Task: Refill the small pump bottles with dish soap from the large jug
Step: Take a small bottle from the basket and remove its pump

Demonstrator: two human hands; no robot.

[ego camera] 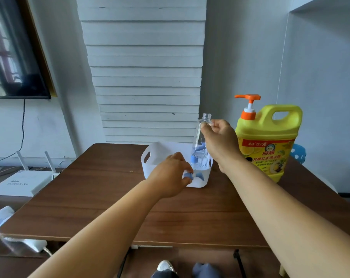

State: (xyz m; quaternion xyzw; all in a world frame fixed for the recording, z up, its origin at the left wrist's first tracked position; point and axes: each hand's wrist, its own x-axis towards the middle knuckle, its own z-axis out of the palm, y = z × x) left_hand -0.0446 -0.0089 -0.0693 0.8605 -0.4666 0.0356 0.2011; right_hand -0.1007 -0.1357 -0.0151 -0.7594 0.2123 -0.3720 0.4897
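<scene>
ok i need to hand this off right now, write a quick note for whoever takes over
Right hand: holds the clear small bottle, cap off and apparently empty, above the white basket.
Left hand: grips a blue pump top at the basket's front rim.
Yellow soap jug stands upright on the table, to the right, pump on.
Done: one bottle opened.
Left: fill it, refit the pump, then do the others in the basket.
</scene>
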